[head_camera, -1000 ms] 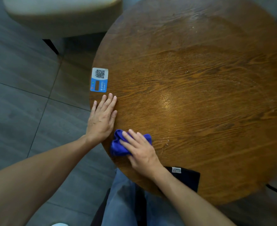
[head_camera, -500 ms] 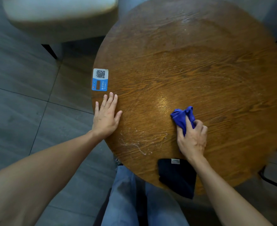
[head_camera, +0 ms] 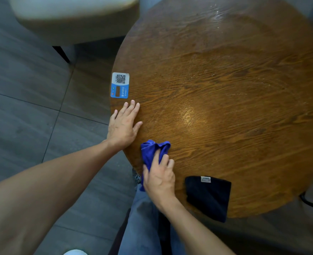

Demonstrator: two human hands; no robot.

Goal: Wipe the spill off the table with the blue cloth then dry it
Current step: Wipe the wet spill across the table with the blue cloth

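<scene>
A café or eatery: QR-code sticker (head_camera: 120, 85) on a round wooden table (head_camera: 225, 89).

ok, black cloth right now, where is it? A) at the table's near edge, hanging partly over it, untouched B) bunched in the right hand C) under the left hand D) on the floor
A: the black cloth lies flat at the near edge of the table, its lower part past the rim; the right hand holds the blue cloth instead, and the left hand rests flat on bare wood.
</scene>
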